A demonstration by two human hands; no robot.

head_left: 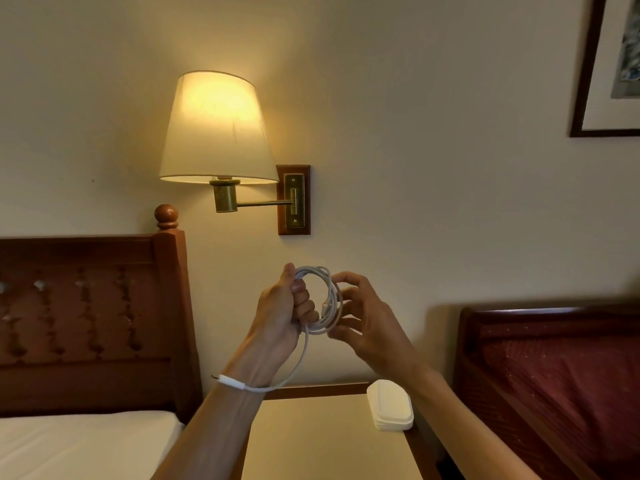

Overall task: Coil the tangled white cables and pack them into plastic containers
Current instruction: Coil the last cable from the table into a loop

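Note:
A white cable is wound into a small coil held up in front of the wall. My left hand grips the coil's left side in a closed fist. My right hand pinches the coil's right side with its fingertips. A loose tail of the cable hangs down from the coil and curves left across my left forearm, ending in a connector. A stack of white plastic container lids or containers lies on the far right of the bedside table.
The cream-topped bedside table stands below my hands. A bed with a wooden headboard is on the left, a red bed on the right. A lit wall lamp hangs above the hands.

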